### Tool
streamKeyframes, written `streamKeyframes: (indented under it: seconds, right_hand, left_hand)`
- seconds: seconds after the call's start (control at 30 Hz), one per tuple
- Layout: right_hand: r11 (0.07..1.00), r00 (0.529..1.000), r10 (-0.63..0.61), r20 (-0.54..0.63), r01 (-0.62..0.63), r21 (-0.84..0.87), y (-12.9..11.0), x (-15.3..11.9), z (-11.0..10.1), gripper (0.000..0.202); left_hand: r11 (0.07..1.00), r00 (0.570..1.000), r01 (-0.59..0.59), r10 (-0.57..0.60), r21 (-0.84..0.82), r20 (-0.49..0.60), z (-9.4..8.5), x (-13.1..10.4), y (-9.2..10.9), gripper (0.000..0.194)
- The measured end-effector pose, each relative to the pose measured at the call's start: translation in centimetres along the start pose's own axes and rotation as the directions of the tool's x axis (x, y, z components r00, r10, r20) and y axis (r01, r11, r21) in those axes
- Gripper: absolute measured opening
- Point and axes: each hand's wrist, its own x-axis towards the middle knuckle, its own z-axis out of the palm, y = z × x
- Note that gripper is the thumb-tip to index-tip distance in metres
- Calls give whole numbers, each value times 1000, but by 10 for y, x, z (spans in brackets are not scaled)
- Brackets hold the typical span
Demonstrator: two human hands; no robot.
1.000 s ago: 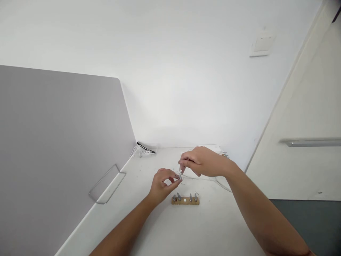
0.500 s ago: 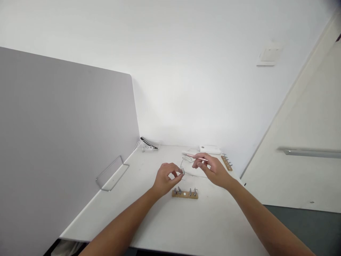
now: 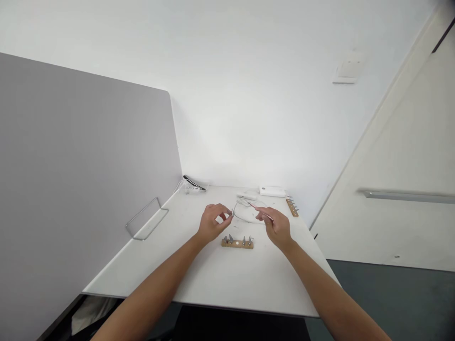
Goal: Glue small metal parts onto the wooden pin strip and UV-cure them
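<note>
Between thumb and fingertips, my left hand [image 3: 213,222] pinches a small grey metallic piece [image 3: 232,212]; its exact kind is too small to make out. My right hand [image 3: 276,227] is closed around a slim pinkish pen-like tool [image 3: 253,205], its tip pointing left toward my left hand but apart from the piece. On the table nearer to me lies a wooden strip [image 3: 237,244] carrying several upright grey pegs, with a white dot at its middle. A looped white cable [image 3: 245,220] lies on the table behind and between my hands.
A second wooden strip with pegs [image 3: 292,207] sits at the back right, beside a white box [image 3: 272,191]. A black-and-white object [image 3: 195,183] with cables lies at the back left corner. A wire bracket [image 3: 147,219] stands along the grey partition [image 3: 88,166] bordering the white table [image 3: 245,279].
My right hand has lowered, and the tool now tilts with its tip up and left. My left hand keeps its pinch on the small piece. The view has shifted slightly.
</note>
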Motion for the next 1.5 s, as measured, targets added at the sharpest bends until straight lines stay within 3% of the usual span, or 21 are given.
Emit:
streamKeyframes:
  seconds: [0.4, 0.8, 1.2, 1.37, 1.5]
  right_hand:
    - [998, 996, 49, -69, -46, 51, -12, -2, 2, 34]
    - [983, 989, -64, 131, 39, 181, -44, -5, 4, 35]
    - [998, 997, 19, 76, -24, 64, -41, -5, 9, 29]
    - [992, 985, -45, 168, 25, 122, -46, -5, 8, 29]
    - [995, 987, -32, 159, 16, 102, -47, -10, 12, 29]
  left_hand:
    - [999, 999, 47, -47, 12, 11, 2, -5, -12, 8]
    - [999, 990, 47, -43, -27, 135, 4, -5, -7, 10]
    - [997, 980, 51, -38, -65, 197, 7, -5, -1, 12]
    - [995, 977, 66, -50, -69, 206, 6, -5, 1, 15]
    - [995, 978, 71, -56, -69, 203, 6, -6, 0, 10]
